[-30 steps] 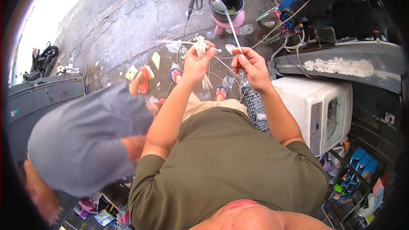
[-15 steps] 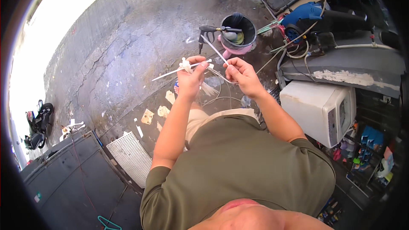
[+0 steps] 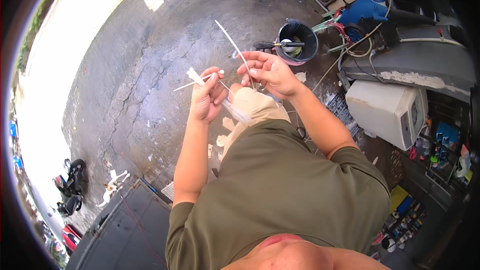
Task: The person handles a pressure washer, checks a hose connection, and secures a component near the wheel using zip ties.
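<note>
My left hand [image 3: 205, 100] is closed around white plastic strips that look like cable ties, with a white bunched end [image 3: 195, 76] above the fingers. One thin tie [image 3: 184, 87] sticks out to the left, and a clear plastic wrapping [image 3: 237, 111] hangs below the hand. My right hand [image 3: 274, 76] is beside it, thumb and fingers pinching one long white cable tie [image 3: 231, 41]. That tie slants up and left, its lower end dropping past the fingers. Both hands are in front of my knee, apart from each other.
Beyond my right hand stands a dark bucket [image 3: 313, 45] with a spray gun [image 3: 272, 45] across it. A blue machine [image 3: 362, 12] with hoses is at the far right, near a white boxy appliance [image 3: 372, 112]. A dark metal panel [image 3: 127, 230] lies at lower left, near a parked motorcycle [image 3: 72, 185].
My right hand has moved up relative to the left, and its tie now extends further above the hand. The view has shifted, with my knee now showing below the hands.
</note>
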Demonstrator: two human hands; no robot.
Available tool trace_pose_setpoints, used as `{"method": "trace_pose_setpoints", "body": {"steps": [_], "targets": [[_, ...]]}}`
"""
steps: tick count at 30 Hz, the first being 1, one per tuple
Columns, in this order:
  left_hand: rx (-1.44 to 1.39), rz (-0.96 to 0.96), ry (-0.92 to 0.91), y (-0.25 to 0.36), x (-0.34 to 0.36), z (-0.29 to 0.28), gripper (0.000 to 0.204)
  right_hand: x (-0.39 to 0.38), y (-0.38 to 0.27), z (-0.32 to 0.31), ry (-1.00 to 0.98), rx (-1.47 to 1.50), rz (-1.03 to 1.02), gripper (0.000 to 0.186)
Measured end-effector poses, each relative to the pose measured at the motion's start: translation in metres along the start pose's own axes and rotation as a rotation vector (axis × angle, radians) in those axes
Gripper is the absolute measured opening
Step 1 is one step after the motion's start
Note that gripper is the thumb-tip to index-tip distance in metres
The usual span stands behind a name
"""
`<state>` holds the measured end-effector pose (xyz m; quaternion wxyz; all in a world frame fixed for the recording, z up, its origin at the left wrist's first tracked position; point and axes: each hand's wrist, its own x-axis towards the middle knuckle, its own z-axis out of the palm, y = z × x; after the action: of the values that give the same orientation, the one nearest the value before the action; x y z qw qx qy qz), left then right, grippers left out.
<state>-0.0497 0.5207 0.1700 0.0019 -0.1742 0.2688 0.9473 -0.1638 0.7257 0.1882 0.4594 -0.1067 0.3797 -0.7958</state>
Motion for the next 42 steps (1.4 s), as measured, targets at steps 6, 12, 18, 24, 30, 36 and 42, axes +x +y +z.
{"method": "trace_pose_setpoints", "body": {"steps": [6,12,18,24,30,36,42], "targets": [[0.203,-0.130,-0.084,0.052,0.079,0.020,0.013,0.065,-0.023,-0.016,0.150,-0.048,-0.152,0.029],[0.359,-0.153,-0.110,0.124,0.185,-0.008,0.026,0.165,-0.042,-0.030,0.209,-0.265,-0.318,0.023],[0.431,-0.089,-0.145,0.151,0.267,0.059,0.039,0.179,-0.082,-0.022,0.579,-0.649,-0.620,0.023],[0.546,-0.179,-0.366,0.147,0.318,0.105,0.034,0.196,-0.082,-0.032,0.735,-0.384,-0.679,0.023],[0.586,-0.359,-0.682,0.129,0.329,0.136,0.022,0.188,-0.087,0.000,0.957,-0.239,-0.819,0.018],[0.727,-0.384,-0.890,0.136,0.328,0.153,0.017,0.194,-0.077,0.018,0.946,-0.100,-1.002,0.017],[0.764,-0.373,-0.996,0.155,0.337,0.155,0.014,0.218,-0.080,0.040,1.035,0.041,-1.022,0.014]]}}
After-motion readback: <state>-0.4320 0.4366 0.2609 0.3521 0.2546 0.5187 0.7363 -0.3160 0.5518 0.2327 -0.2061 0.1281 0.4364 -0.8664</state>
